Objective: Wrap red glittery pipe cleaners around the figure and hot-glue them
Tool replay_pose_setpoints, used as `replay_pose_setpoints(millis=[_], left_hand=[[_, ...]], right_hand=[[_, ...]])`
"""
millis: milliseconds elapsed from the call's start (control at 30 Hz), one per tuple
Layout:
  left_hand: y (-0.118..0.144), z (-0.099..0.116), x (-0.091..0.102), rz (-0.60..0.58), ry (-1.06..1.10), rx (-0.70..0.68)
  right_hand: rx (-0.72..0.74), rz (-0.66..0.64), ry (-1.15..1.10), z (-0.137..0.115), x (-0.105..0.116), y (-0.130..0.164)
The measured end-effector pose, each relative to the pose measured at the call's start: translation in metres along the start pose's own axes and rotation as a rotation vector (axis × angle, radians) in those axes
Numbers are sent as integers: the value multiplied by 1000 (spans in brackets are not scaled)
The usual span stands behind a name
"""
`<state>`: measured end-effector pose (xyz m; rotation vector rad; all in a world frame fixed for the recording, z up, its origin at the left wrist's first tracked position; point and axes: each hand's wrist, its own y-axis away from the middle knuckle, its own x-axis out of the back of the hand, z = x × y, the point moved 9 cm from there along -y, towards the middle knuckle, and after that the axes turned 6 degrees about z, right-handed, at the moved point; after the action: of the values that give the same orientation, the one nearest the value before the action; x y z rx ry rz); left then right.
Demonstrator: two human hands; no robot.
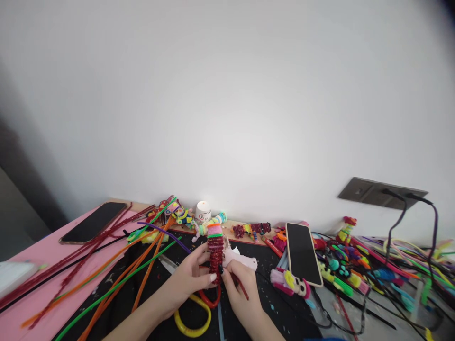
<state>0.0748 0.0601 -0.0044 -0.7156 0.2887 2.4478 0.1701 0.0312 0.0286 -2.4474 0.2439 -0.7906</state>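
In the middle of the head view stands a pipe-cleaner figure (215, 251), wrapped in dark red tinsel with pink, green and orange bands at its top. My left hand (190, 277) closes its fingers around the figure's left side. At its lower right, my right hand (243, 284) pinches with thumb and forefinger, and a dark red pipe-cleaner end (242, 288) sticks out past the fingers. What lies between the fingertips is partly hidden. Below the hands are scissors (193, 333) with yellow and red handles. A pale pink tool (245, 260), perhaps a glue gun, lies behind my right hand.
Loose orange, green and dark red pipe cleaners (117, 279) spread across the left side. Phones lie at left (94, 221) and right (304, 253). A white cup (203, 211) stands by the wall. Finished figures, cables and a heap of pipe-cleaner pieces (351, 265) fill the right.
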Motion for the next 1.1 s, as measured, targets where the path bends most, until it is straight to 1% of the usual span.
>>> replay_pose_setpoints(millis=[167,333,433,700,833,933,1033,1100], left_hand=[[0,-1,4,36,-5,3],[1,-1,2,28,7,35],[2,0,2,47,8,51],[2,-2,8,79,-35,36],[-2,-3,14,108,-70,-3],[-5,-1,20,133,-101,-64],[-5,5,22,169,-199,-148],[-3,8,23,200,-277,-179]], right_hand=[[5,7,0,0,0,-1],[-10,34,-2,0,3,-4],[-23,40,4,1,4,-4],[-17,41,1,0,5,-3],[-16,46,17,-1,7,-3],[21,44,39,-5,7,-2],[60,47,56,-8,6,1],[82,34,71,-10,3,3]])
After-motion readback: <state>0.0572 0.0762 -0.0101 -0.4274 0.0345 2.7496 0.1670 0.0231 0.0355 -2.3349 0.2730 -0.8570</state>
